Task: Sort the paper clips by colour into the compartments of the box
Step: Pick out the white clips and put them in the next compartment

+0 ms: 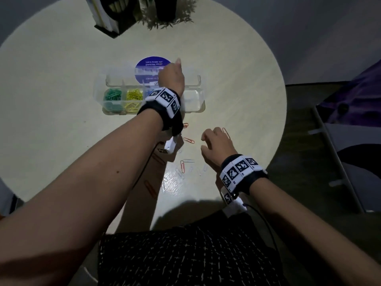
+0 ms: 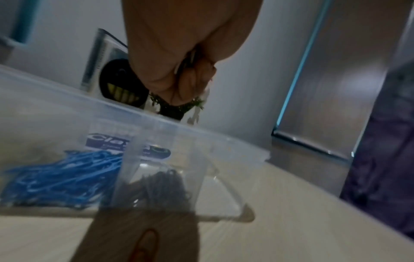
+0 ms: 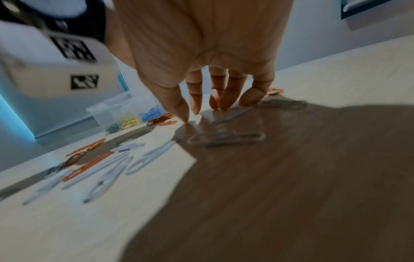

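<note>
A clear compartment box (image 1: 198, 108) sits mid-table, holding green clips (image 1: 112, 98), yellow clips (image 1: 134, 98) and blue clips (image 1: 147, 92); its right end compartment (image 1: 192, 98) looks empty. My left hand (image 1: 172, 76) hovers over the box as a fist. In the left wrist view the left hand (image 2: 179, 70) grips thin dark clips above a compartment of dark clips (image 2: 163, 186) beside the blue clips (image 2: 62, 179). My right hand (image 1: 216, 143) is spread, fingertips (image 3: 186, 118) touching the table by a white clip (image 3: 226, 139). Loose orange clips (image 1: 188, 140) and white clips (image 1: 181, 172) lie between my arms.
The box lid (image 1: 123, 77) lies open behind the box, over a round purple sticker (image 1: 152, 65). A plant pot (image 1: 165, 9) and a paper holder (image 1: 109, 15) stand at the far edge. The table is round, with a chair (image 1: 350, 141) to its right.
</note>
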